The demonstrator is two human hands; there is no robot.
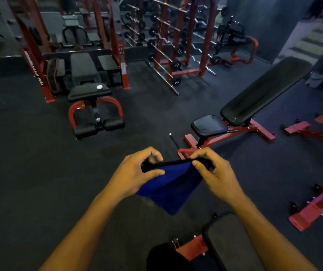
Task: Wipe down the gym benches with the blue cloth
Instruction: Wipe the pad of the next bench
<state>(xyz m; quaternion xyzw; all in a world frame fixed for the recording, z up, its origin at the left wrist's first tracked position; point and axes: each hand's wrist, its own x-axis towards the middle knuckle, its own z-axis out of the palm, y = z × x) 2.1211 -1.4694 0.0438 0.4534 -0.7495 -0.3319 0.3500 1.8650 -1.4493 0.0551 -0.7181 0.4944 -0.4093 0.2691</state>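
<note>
The blue cloth [173, 189] hangs in mid-air in front of me, stretched between both hands. My left hand [135, 173] pinches its upper left edge and my right hand [213, 173] pinches its upper right edge. Ahead on the right stands an incline bench [262, 90] with a black back pad, a small seat pad [208, 125] and a red frame. A second black bench [88, 90] with red legs and foot rollers stands at centre left. Part of a third bench pad [229, 241] shows below my right forearm.
A red barbell rack [176, 42] with several bars stands at the back. A red machine frame [37, 61] rises at the left. Red bench feet [313, 208] lie on the dark rubber floor at the right. A small white disc [99, 87] rests on the left bench.
</note>
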